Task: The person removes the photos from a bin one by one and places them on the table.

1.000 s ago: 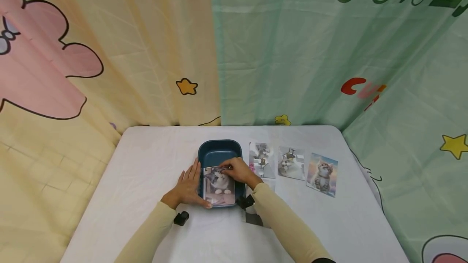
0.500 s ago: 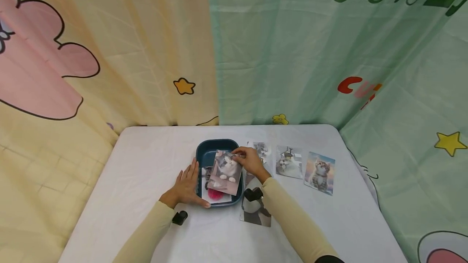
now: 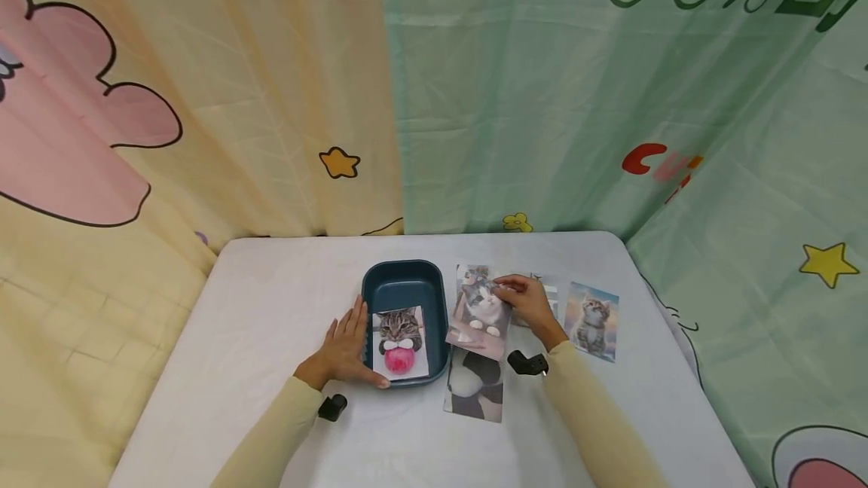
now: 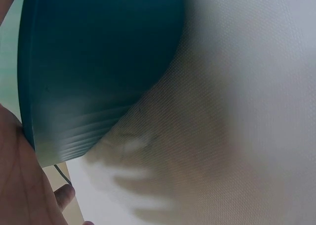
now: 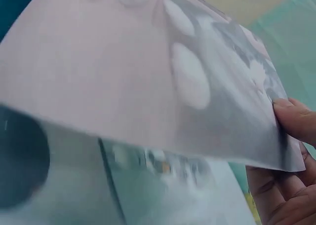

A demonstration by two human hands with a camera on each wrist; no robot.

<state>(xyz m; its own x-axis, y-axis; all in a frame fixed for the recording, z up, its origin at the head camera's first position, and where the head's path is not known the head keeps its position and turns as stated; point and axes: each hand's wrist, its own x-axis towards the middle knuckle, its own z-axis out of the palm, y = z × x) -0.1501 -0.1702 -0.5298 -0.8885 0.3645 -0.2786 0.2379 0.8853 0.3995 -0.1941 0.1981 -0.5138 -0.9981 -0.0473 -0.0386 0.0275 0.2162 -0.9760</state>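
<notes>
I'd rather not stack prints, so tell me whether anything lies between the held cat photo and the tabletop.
Yes: under the cat photo in the right hand, a far photo and a near photo lie partly hidden.

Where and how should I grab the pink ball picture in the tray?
Probably by its far edge, reaching down from the far side: the picture lies face up with the tray bare beyond that edge, while its near edge sits close to the tray's near end.
</notes>
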